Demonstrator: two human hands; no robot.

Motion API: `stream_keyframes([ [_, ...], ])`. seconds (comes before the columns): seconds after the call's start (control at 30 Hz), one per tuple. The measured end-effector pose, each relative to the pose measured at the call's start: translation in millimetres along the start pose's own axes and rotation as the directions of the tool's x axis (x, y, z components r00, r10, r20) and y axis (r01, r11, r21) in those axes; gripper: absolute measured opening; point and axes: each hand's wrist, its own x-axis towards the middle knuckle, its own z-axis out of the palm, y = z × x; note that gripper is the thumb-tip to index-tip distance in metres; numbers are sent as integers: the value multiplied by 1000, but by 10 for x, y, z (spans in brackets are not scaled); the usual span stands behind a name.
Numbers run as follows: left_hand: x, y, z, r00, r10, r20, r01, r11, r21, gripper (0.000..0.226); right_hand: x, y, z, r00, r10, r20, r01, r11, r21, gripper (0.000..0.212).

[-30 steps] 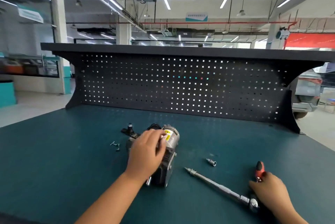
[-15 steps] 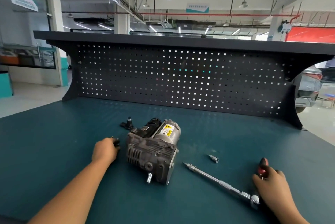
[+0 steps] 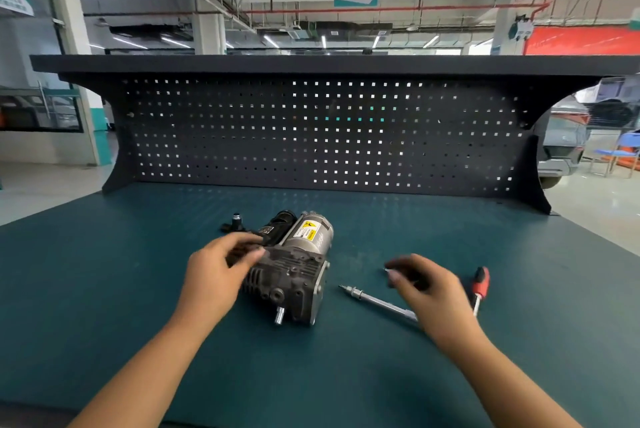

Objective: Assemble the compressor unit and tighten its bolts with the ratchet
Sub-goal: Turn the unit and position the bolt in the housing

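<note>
- compressor unit (image 3: pixel 294 268) lies on its side on the teal bench mat (image 3: pixel 104 289), mid-bench, finned block end toward the camera, silver cylinder with yellow label toward the pegboard (image 3: pixel 311 133)
- left hand (image 3: pixel 218 275) just left of the compressor unit; fingers (image 3: pixel 246 251) curled at its upper left corner, blurred; cannot tell if they pinch anything or touch the housing
- right hand (image 3: pixel 433 292) to the right of the compressor unit, apart from it; fingertips (image 3: pixel 394 273) bent down toward the mat, blurred; cannot tell if they pinch something
- extension bar (image 3: pixel 377 303) flat on the mat between compressor unit and right hand, tip toward the compressor, far end hidden under the right hand
- ratchet (image 3: pixel 481 283), red-and-black grip, lies just right of the right hand; its head is hidden behind the wrist
- small black fitting (image 3: pixel 235 222) on the mat behind the left hand, near the compressor's black end
</note>
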Motion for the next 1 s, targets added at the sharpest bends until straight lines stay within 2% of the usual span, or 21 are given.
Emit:
stream_keyframes([
  [0.03,-74,134,42,995,57,87,-55,998,-30,29,-5,-145,102,991,8,136,-26,992,127,21],
  [0.1,-197,340,147,949,234,211,-237,971,-12,32,-17,-330,296,951,-7,308,-68,970,233,20],
  [0.17,-256,428,243,890,363,274,-383,924,20,30,-18,-403,420,948,-7,320,-90,954,287,18],
  [0.27,-290,437,299,873,398,281,-416,910,3,26,-8,-377,453,953,69,296,-176,919,354,19],
  [0.37,-338,374,377,856,431,285,-452,892,8,26,-40,-291,465,918,149,369,-318,830,457,17],
  [0.47,-300,322,386,830,457,320,-481,877,-4,39,-40,-166,472,893,211,397,-403,766,500,15],
  [0.53,-186,208,395,823,435,366,-533,813,233,67,6,-50,495,898,273,344,-405,819,406,16],
  [0.6,-71,115,391,878,163,451,-386,798,463,73,34,60,563,908,297,296,-356,919,171,14],
  [0.67,-28,-1,438,871,-73,485,-234,807,543,69,33,119,666,921,253,297,-253,967,-38,7],
  [0.73,-52,-125,498,894,-72,442,-183,841,508,78,22,159,761,930,196,310,-182,980,-75,4],
  [0.83,-98,-215,557,950,38,309,-187,863,470,78,19,194,837,943,124,309,-109,992,-64,4],
  [1.0,-119,-240,603,963,79,259,-190,879,438,74,6,181,888,934,48,354,-45,999,-17,4],
])
